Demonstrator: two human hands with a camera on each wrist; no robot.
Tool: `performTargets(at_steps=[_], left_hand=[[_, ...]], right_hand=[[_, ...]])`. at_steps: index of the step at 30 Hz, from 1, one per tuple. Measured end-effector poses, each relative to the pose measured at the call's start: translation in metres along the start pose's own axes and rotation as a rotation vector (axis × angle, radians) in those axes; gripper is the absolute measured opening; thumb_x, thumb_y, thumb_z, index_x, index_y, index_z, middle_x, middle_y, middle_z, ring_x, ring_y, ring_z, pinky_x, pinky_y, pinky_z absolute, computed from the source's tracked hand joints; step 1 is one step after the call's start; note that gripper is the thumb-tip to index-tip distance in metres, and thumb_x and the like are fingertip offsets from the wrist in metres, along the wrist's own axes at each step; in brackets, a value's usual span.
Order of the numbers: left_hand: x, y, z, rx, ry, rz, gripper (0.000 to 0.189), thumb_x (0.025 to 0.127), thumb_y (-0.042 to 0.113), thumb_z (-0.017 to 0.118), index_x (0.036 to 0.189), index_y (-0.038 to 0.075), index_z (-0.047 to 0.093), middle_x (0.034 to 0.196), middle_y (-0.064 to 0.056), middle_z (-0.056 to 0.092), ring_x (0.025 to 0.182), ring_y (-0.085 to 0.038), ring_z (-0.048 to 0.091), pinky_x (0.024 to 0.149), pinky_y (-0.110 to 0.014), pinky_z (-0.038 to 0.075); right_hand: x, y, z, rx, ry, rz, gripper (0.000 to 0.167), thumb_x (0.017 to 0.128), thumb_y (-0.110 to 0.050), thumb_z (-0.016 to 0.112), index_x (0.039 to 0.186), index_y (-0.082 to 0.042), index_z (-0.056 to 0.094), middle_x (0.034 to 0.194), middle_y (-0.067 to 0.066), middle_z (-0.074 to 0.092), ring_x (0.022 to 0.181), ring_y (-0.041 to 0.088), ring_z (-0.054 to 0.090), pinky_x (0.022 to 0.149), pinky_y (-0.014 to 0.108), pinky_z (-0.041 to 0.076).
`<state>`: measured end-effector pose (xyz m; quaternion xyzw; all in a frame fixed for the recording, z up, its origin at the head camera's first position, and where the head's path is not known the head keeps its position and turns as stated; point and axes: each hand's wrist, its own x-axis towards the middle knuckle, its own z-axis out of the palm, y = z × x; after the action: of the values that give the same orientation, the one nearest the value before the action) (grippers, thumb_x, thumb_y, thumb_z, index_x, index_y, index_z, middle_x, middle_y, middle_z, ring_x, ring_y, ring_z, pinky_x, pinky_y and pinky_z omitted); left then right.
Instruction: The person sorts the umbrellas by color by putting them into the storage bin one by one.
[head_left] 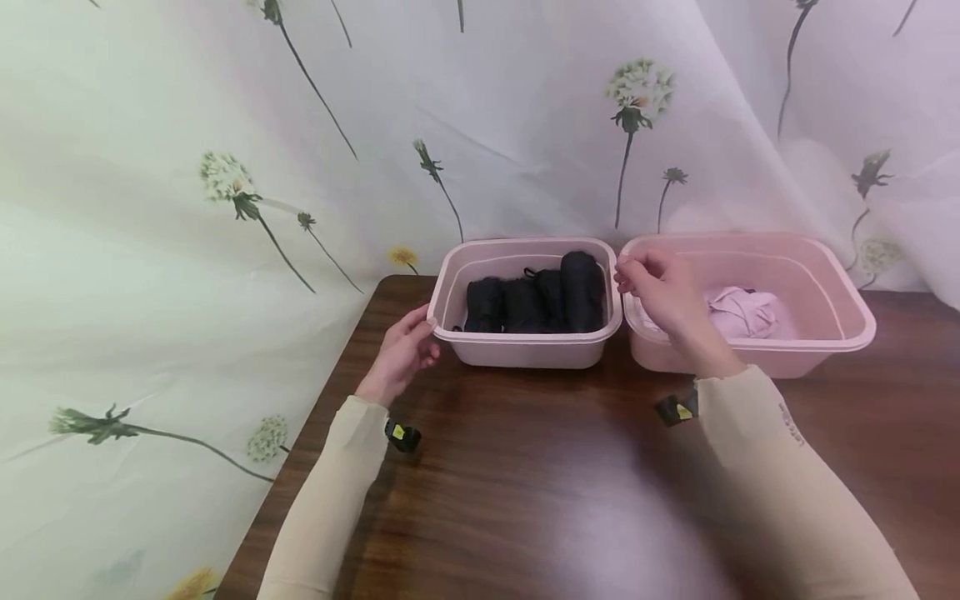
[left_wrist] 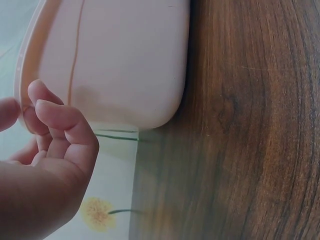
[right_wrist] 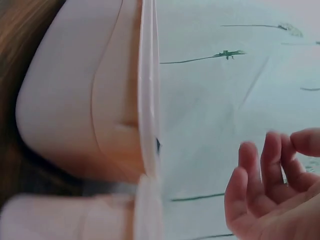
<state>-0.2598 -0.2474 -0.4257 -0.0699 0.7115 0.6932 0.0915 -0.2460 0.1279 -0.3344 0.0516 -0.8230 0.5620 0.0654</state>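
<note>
My left hand (head_left: pixel 401 354) pinches the left rim of a pale pink plastic basin (head_left: pixel 528 353). In the left wrist view its thumb and curled fingers meet at the rim of the basin (left_wrist: pixel 130 60). Several black rolled bundles (head_left: pixel 581 292) lie side by side in that basin. My right hand (head_left: pixel 667 300) hovers over the left end of a second pink basin (head_left: pixel 825 337), near where the two rims come together. Its fingers (right_wrist: pixel 245 190) are loosely bent with nothing between them, apart from the rim in the right wrist view.
A crumpled light pink cloth (head_left: pixel 742 312) lies inside the right basin. Both basins stand at the back of a dark wood table (head_left: pixel 510 467), close to a white curtain (head_left: pixel 510 117) printed with dandelions. The table's left edge runs just beyond my left forearm.
</note>
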Motion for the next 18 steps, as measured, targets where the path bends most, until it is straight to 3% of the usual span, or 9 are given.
performTargets(at_steps=[7,11,15,18], left_hand=[[-0.001,0.006,-0.005,0.040,-0.003,-0.003,0.045,0.101,0.027,0.049,0.146,0.022,0.041,0.108,-0.003,0.054,0.066,-0.011,0.055,0.062,-0.023,0.047],[-0.004,0.007,-0.009,0.065,-0.001,-0.009,0.046,0.102,0.027,0.048,0.146,0.023,0.039,0.110,-0.003,0.053,0.067,-0.011,0.055,0.063,-0.023,0.047],[-0.009,0.010,-0.014,0.110,-0.004,-0.024,0.046,0.102,0.026,0.047,0.147,0.020,0.038,0.110,-0.005,0.053,0.067,-0.011,0.054,0.063,-0.023,0.047],[-0.014,0.014,-0.018,0.221,-0.005,-0.019,0.046,0.102,0.027,0.048,0.146,0.015,0.040,0.111,-0.008,0.055,0.072,-0.014,0.057,0.066,-0.026,0.049]], right_hand=[[-0.028,-0.022,-0.030,-0.225,0.015,-0.115,0.033,0.098,-0.035,0.053,0.101,-0.006,0.069,0.091,0.010,0.069,0.073,0.000,0.059,0.071,0.015,0.044],[-0.045,-0.032,-0.047,-0.331,0.031,-0.171,0.031,0.095,-0.039,0.056,0.101,-0.013,0.072,0.090,0.007,0.070,0.075,0.000,0.055,0.070,0.015,0.041],[-0.058,-0.034,-0.060,-0.418,0.044,-0.319,0.015,0.092,-0.027,0.063,0.093,-0.015,0.073,0.082,0.000,0.070,0.075,-0.005,0.052,0.071,0.011,0.040],[-0.068,-0.033,-0.073,-0.484,0.031,-0.451,0.005,0.088,-0.014,0.068,0.087,-0.016,0.072,0.079,-0.005,0.068,0.075,-0.010,0.052,0.071,0.009,0.041]])
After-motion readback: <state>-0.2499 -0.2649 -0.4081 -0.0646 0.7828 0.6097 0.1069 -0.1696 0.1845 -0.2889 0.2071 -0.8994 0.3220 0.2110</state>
